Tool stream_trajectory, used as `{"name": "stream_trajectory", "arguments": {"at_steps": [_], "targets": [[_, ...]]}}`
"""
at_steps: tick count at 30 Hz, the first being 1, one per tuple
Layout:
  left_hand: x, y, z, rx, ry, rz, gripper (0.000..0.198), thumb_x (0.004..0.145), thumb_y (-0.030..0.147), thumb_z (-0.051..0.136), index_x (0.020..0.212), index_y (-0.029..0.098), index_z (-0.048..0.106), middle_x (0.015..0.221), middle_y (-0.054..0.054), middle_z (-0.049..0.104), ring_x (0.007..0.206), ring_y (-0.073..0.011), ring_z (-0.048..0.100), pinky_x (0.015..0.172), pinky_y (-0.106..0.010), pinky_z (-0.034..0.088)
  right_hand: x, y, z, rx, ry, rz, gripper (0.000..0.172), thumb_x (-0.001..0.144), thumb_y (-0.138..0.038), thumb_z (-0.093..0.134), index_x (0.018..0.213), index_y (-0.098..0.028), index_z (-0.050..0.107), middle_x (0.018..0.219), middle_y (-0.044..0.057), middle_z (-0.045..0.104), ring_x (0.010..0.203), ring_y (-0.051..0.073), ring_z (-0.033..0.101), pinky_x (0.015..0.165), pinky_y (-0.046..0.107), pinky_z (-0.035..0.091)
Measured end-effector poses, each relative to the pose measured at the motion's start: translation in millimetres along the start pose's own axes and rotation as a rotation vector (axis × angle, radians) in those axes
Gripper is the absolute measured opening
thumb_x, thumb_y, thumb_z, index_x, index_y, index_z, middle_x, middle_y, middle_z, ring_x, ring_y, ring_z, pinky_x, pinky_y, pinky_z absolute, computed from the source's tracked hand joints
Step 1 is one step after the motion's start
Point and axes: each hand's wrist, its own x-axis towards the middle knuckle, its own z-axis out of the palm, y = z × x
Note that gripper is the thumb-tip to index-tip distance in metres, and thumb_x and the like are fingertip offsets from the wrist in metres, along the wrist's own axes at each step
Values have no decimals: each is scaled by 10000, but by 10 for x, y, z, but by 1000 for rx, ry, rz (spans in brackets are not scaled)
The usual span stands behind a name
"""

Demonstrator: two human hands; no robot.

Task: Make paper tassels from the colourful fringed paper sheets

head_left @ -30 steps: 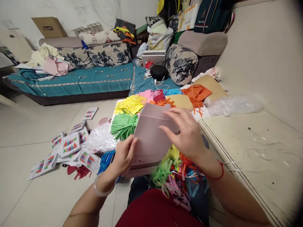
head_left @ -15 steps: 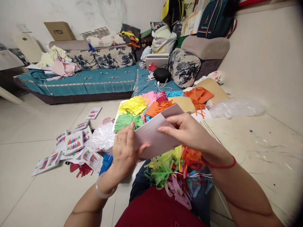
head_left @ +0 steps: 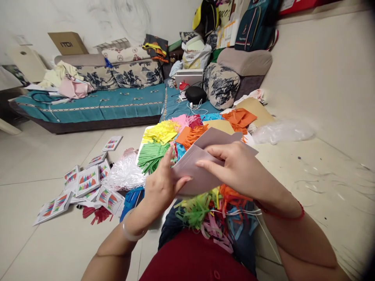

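Between my hands, above my lap, is a sheet of pale greyish paper or thin card (head_left: pixel 195 166), folded over or layered at its upper right. My right hand (head_left: pixel 227 162) pinches it, thumb on the near face and fingers slipped behind the front layer. My left hand (head_left: pixel 162 177) grips its left edge, with the thumb in front and the fingers at the back. Below the sheet, multicoloured tissue fringe (head_left: pixel 202 210) on white string lies across my lap. Just beyond are piles of green fringe (head_left: pixel 154 155), yellow fringe (head_left: pixel 162 132) and orange fringe (head_left: pixel 191 136).
Several printed packets (head_left: pixel 88 180) lie on the floor at left beside white shiny strands (head_left: pixel 125 171). A blue packet (head_left: pixel 133 201) is near my left forearm. Clear plastic (head_left: pixel 284 130) lies at right. A teal-covered sofa (head_left: pixel 96 105) stands behind, with a round black case (head_left: pixel 195 95).
The front layer has shifted against the back one, and more of the back layer shows at the upper right. My left hand has moved slightly right. The whole view has shifted a little.
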Motion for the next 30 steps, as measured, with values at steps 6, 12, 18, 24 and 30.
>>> {"name": "stream_trajectory", "arguments": {"at_steps": [6,12,18,24,30], "targets": [[-13,95,-43,-179,5,-17,609,942,306,476,1461,146,200,1285,-187,567,1121,-254,606,876,-329,518,-43,-123,0,27,-59,-38,278,843,-149,564,569,-137,523,515,-56,461,496,44,353,526,236,224],[39,97,-110,-559,-268,-106,458,932,361,486,1334,166,390,1125,-126,639,931,-213,645,749,-285,525,-20,-181,-20,-79,-76,-63,270,824,-157,564,561,-140,507,514,-53,469,500,50,331,520,245,200],[35,72,-173,-223,-89,-29,187,927,214,517,1097,151,565,743,-20,688,567,-113,621,519,-180,425,102,0,-70,-30,-212,-27,227,822,-187,559,608,-125,603,576,-20,556,530,66,417,518,239,240],[-78,15,-130,-33,176,143,340,888,72,537,1211,169,579,878,-53,742,699,-122,686,671,-178,492,162,69,-60,220,-383,-130,153,839,-174,549,843,-140,698,754,0,681,654,92,547,585,207,344],[-98,-73,-39,46,67,-48,788,899,379,555,1513,175,106,1317,-206,562,914,-253,691,607,-269,543,175,-116,26,-5,-91,-23,390,901,-242,507,531,-122,532,517,-32,472,515,56,366,550,254,225]]}}
